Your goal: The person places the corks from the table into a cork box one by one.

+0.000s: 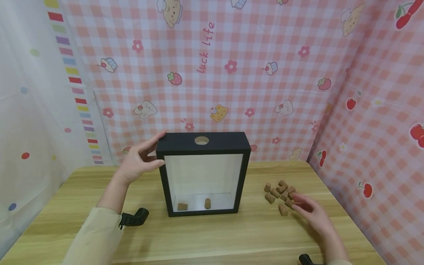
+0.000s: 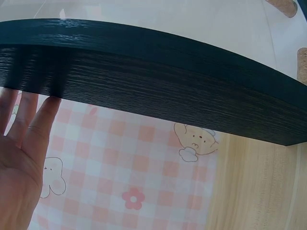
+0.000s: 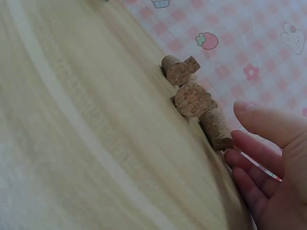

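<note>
A black box frame (image 1: 202,146) with a clear-looking front and a round hole (image 1: 201,140) in its top stands upright on the table. Inside, at the bottom, lie two cork stoppers, one cork (image 1: 182,206) at the left and another cork (image 1: 207,203) near the middle. My left hand (image 1: 140,162) grips the frame's upper left side, thumb at the front edge and fingers (image 2: 43,120) toward the back. On the right, my right hand (image 1: 311,211) is at the edge of a loose group of corks (image 1: 275,192). Its fingertips reach a cork (image 3: 216,128), with the thumb apart from it.
The wooden table (image 1: 198,239) meets a pink checked cloth (image 1: 215,92) at the back and another checked cloth (image 1: 381,147) on the right. A white dotted cloth (image 1: 36,110) hangs at the left. Black wrist devices (image 1: 135,217) sit on both forearms.
</note>
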Demonstrator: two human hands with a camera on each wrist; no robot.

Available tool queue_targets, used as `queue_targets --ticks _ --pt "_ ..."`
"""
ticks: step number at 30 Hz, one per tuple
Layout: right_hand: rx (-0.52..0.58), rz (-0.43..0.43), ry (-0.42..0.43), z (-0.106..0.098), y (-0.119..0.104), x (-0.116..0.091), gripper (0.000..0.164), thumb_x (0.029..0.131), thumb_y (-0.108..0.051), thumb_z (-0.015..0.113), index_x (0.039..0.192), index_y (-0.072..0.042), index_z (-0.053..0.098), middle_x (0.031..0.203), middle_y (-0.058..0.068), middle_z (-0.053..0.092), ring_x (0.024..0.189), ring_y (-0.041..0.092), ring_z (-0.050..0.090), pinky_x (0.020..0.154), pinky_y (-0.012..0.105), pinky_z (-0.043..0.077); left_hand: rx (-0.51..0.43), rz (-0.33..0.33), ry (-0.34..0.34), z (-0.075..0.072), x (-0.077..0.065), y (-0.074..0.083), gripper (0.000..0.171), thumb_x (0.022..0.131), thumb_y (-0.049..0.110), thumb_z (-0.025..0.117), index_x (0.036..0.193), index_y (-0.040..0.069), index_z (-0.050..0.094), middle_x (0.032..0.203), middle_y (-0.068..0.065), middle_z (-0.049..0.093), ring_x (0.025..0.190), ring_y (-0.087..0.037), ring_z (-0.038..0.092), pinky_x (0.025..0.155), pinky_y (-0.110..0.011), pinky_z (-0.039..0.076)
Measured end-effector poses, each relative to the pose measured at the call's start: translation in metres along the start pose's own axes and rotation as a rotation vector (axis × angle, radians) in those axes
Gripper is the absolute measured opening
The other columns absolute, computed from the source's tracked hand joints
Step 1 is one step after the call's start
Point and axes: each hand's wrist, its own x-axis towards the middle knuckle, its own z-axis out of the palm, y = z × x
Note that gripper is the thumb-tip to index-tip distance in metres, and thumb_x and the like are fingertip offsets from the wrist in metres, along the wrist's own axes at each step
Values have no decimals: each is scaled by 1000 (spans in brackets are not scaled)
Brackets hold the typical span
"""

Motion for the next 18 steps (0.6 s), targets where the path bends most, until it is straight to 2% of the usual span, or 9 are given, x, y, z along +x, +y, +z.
queue_targets --ticks 6,11,18 --pt "-63 15 9 2 2 -2 40 93 -9 70 128 9 61 117 24 65 94 1 60 78 15 47 -3 -2 0 0 0 -1 76 85 -13 67 153 4 36 158 -19 28 138 -13 41 95 -26 47" --pt "-125 56 12 3 5 -1 40 92 -14 71 128 3 64 116 20 67 91 -3 58 77 18 48 -4 -4 -1 0 0 -1 76 85 -13 67 153 3 36 159 -10 32 139 -14 40 96 -27 47" --pt "-146 54 35 5 6 1 36 90 -9 73 124 2 68 108 16 69 85 0 59 74 21 49 -15 1 2 0 0 -1 76 84 -13 67 153 2 36 158 -6 35 138 -14 41 95 -27 47"
